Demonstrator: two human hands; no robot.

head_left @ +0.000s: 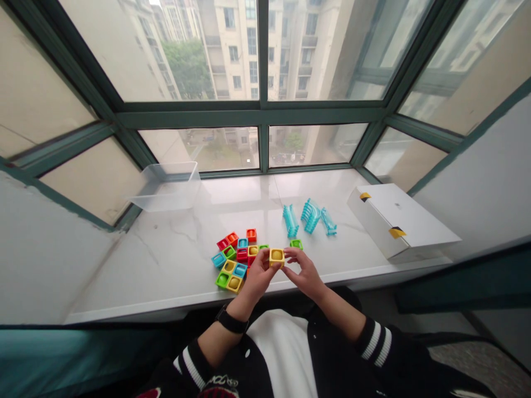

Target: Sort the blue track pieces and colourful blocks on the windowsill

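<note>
Between both hands, a yellow toy block [277,257] with a rounded hollow in its face is held up over the front of the sill. My left hand [259,275] grips its left side with thumb and fingers. On the other side, my right hand [306,273] has its fingertips pinched at the block's right edge. Left of my hands lies a group of coloured blocks in red, blue, green and yellow, such as a green block [223,280] and a red block [251,235]. A single green block [296,244] sits just beyond my right hand.
Light blue clear plastic track pieces [310,215] lie farther back on the white marbled sill [166,254]. A clear plastic bin [174,190] stands at the back left. A white box [398,215] with yellow and black tabs is on the right. Green-framed windows surround the sill.
</note>
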